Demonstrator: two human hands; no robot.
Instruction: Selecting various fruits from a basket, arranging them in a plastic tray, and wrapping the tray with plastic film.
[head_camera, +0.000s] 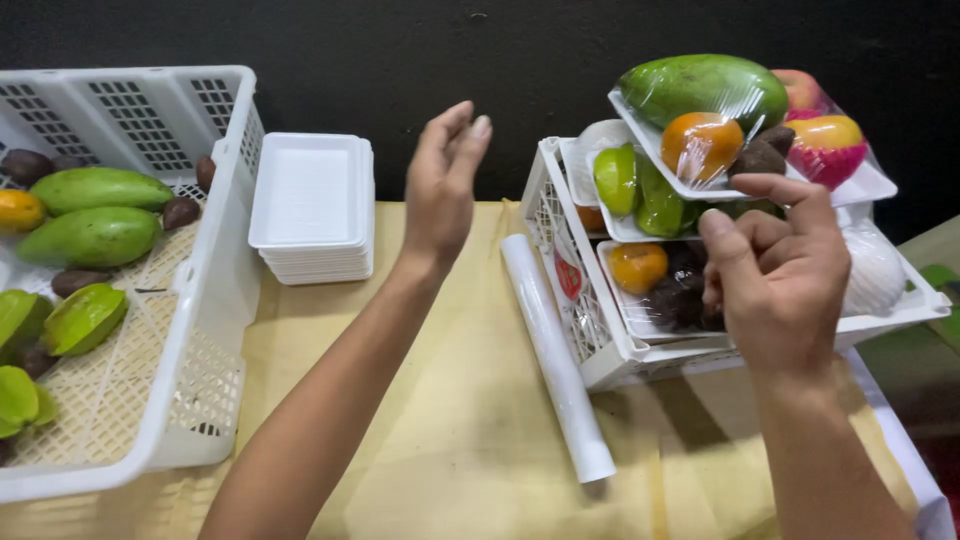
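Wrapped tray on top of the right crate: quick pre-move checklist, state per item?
1. Right hand on the top wrapped tray: ok, fingertips at its front edge.
2. Tray level: not ok, it sits tilted on the packs below.
3. Film over the fruit: ok, it looks sealed.
4. Left hand free: ok, open in the air, holding nothing.
5. Film roll out of the way: ok, it lies on the table beside the right crate.
6. Stack of empty trays in place: ok.

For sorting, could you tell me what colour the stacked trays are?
White, in the head view: the stacked trays.
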